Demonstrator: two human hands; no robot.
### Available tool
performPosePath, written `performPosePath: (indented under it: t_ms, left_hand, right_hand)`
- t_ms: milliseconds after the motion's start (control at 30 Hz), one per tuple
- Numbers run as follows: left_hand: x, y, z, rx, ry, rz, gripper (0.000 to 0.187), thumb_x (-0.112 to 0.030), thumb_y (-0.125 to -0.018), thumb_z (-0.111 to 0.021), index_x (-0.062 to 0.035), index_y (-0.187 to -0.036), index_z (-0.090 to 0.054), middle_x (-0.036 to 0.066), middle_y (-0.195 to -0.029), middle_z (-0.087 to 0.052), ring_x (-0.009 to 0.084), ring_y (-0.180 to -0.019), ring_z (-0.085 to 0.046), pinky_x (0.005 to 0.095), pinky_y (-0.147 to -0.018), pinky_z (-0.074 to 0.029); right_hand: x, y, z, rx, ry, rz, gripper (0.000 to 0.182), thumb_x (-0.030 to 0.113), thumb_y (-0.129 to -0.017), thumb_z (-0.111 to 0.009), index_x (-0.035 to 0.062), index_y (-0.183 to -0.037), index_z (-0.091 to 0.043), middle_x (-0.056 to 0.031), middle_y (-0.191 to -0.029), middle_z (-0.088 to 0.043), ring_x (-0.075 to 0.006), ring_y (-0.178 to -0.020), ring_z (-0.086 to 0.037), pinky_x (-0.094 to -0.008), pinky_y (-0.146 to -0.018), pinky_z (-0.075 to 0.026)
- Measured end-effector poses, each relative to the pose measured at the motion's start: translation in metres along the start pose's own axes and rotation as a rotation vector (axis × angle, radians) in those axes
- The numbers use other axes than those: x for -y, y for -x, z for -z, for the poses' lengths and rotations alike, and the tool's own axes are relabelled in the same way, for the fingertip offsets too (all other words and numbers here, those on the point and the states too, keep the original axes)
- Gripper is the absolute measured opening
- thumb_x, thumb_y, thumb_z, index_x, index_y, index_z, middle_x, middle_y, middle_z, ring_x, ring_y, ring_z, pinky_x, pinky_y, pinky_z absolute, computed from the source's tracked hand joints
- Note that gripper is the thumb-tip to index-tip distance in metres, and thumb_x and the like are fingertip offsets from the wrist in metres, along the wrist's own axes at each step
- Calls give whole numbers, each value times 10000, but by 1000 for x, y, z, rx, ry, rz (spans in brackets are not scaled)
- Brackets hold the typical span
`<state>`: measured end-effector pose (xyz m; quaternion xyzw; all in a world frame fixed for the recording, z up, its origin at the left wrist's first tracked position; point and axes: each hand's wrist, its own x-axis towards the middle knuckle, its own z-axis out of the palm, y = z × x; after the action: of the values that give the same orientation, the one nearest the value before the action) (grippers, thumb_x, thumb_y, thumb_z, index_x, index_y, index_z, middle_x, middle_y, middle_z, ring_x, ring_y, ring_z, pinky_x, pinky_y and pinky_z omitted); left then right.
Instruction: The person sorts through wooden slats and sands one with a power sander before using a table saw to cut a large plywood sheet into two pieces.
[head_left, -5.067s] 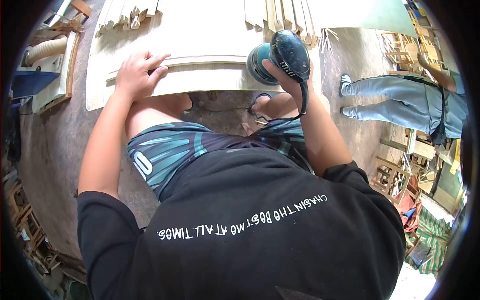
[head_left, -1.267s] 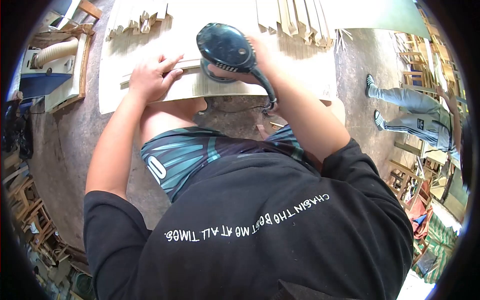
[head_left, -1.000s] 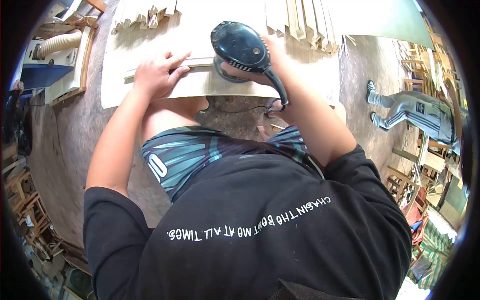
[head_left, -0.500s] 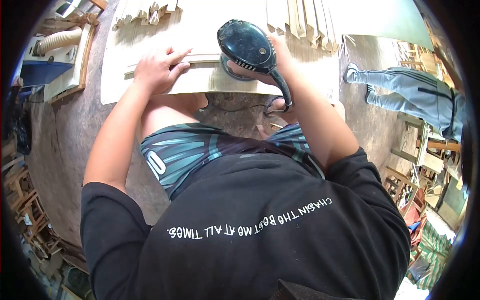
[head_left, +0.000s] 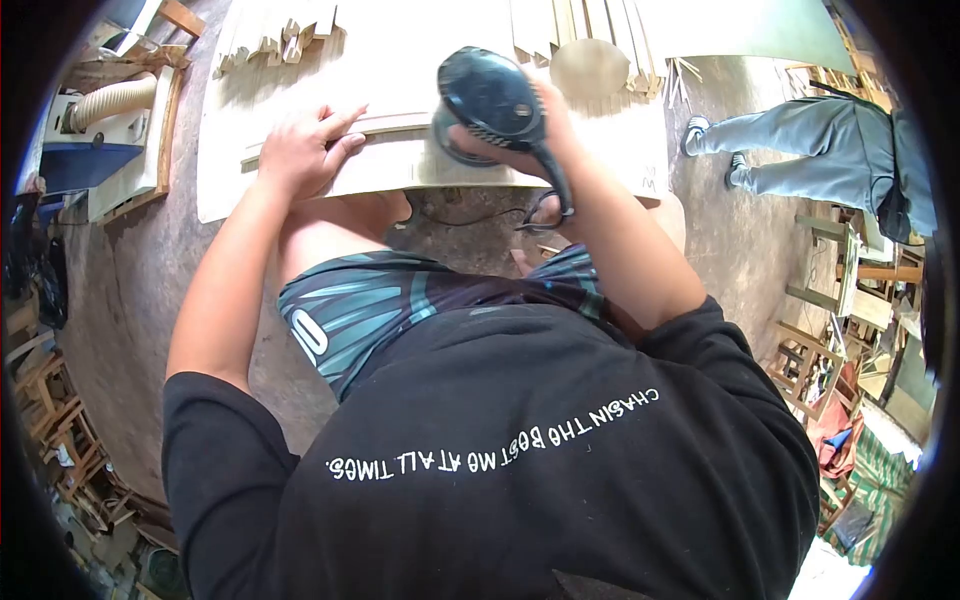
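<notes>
My right hand is closed round a black electric sander, whose cord runs down past my wrist. The sander is slightly blurred, its round base by the right part of a thin wooden strip. That strip lies along the near side of a pale tabletop. Over its left part rests my left hand, gripping it with the thumb on the near side and the index finger pointing right. Some of the left fingers are hidden, as is the strip's end beyond the sander.
Bundled wooden pieces lie at the table's far left, and more long strips at the far right. A person in grey trousers stands to the right. A ribbed hose and machine are at left. Wooden frames are piled at right.
The sander has shifted slightly downward in view with my right hand. My left hand stays on the strip. The person at right has changed posture, and the view has moved a little.
</notes>
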<state>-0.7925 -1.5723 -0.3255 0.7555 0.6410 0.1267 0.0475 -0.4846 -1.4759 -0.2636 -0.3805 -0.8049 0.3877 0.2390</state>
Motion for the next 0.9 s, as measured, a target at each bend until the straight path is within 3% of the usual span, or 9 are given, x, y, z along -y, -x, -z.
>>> performPosePath:
  t_ms: [133,267,367,533,633,733,767,900]
  left_hand:
    - [-3,-1,3,18,21,14,422,-470,-952,-637,-325,-1346,-683,52,-981,-668,302,-927,-650,448,-802,-539]
    - [-4,-1,5,-3,22,0,407,-452,-957,-636,-322,-1339,-689,54,-993,-672,304,-926,-651,449,-795,-539]
    - [-6,-1,8,22,24,15,400,-437,-957,-639,-308,-1332,-695,63,-986,-673,310,-909,-654,451,-789,-539]
    - [-7,-2,11,1,25,-28,395,-417,-958,-643,-281,-1325,-700,73,-964,-672,316,-880,-656,451,-788,-541]
    - [-6,-3,11,34,32,-8,391,-412,-961,-642,-277,-1322,-701,68,-973,-671,311,-906,-651,448,-803,-538]
    - [-4,-2,7,33,20,-2,387,-413,-965,-637,-274,-1320,-701,58,-999,-670,301,-952,-643,441,-829,-533]
    - [-3,-1,5,24,13,-5,386,-414,-966,-635,-273,-1319,-701,54,-1009,-670,297,-968,-639,438,-838,-530]
    - [3,-1,-1,-47,-39,-85,384,-420,-970,-630,-267,-1315,-702,50,-1034,-669,286,-998,-637,425,-864,-527]
  right_hand:
    - [-29,25,37,-97,91,12,549,318,-745,-920,65,-1179,-696,-66,-1059,-756,-145,-957,-706,-323,-886,-571]
    - [-25,52,79,-113,272,-136,518,331,-759,-897,51,-1151,-707,-86,-1041,-759,-171,-941,-710,-343,-876,-569]
    - [-37,66,98,-178,241,-174,580,351,-736,-913,54,-1186,-699,-94,-1055,-753,-192,-947,-709,-350,-884,-566]
    - [-39,69,95,-224,261,-103,612,377,-725,-916,54,-1196,-695,-109,-1070,-749,-210,-967,-714,-366,-892,-565]
    - [-31,58,84,-147,239,-167,621,385,-720,-914,53,-1197,-697,-114,-1073,-749,-218,-974,-716,-371,-896,-562]
    - [-28,44,73,-103,175,-167,582,358,-740,-916,66,-1192,-696,-82,-1062,-765,-170,-980,-725,-339,-901,-568]
    - [-25,40,71,-101,302,-118,606,333,-729,-930,63,-1213,-685,-79,-1104,-757,-166,-1014,-716,-338,-922,-564]
    - [-32,31,56,-99,94,-84,639,351,-722,-934,77,-1241,-680,-95,-1158,-738,-188,-1067,-699,-358,-944,-554]
